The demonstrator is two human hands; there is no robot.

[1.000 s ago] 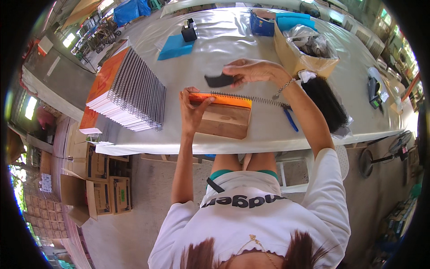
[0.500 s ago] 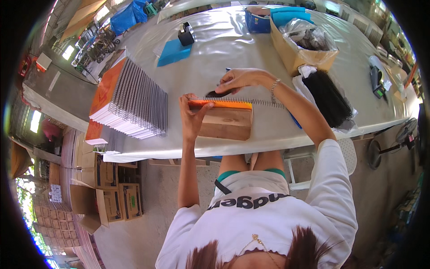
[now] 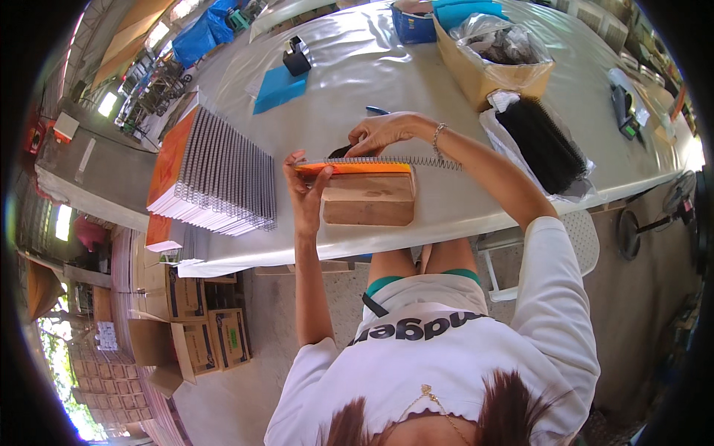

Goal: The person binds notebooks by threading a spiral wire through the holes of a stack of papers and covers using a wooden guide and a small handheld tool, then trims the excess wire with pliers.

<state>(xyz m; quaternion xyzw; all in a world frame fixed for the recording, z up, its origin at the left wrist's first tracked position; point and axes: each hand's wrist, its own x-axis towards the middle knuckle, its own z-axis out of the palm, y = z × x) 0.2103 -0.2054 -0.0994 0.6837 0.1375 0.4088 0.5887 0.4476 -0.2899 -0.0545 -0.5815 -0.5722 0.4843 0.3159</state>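
My left hand (image 3: pixel 303 195) grips the left end of an orange-edged notebook (image 3: pixel 364 169), thumb on the near side and fingers beyond. The notebook lies along the far edge of a wooden block (image 3: pixel 368 202). A thin metal spiral coil (image 3: pixel 424 160) runs along the notebook's far edge and sticks out past its right end, under my right forearm. My right hand (image 3: pixel 385 136) is closed round a dark object (image 3: pixel 340 152) at the coil; its kind is mostly hidden by the fingers. A blue pen-like thing (image 3: pixel 377 111) shows just beyond that hand.
A tall stack of spiral notebooks (image 3: pixel 223 167) stands at the left. To the right lie a bundle of black coils (image 3: pixel 541 145) in plastic and a cardboard box (image 3: pixel 465 74). Farther back are a blue sheet (image 3: pixel 281 93) and a black tape dispenser (image 3: pixel 296 58). A white chair (image 3: pixel 576 241) stands at the right.
My left hand and the notebook have slid a little left against the wooden block. My right hand has also shifted slightly left along the coil. The whole view has tilted a little.
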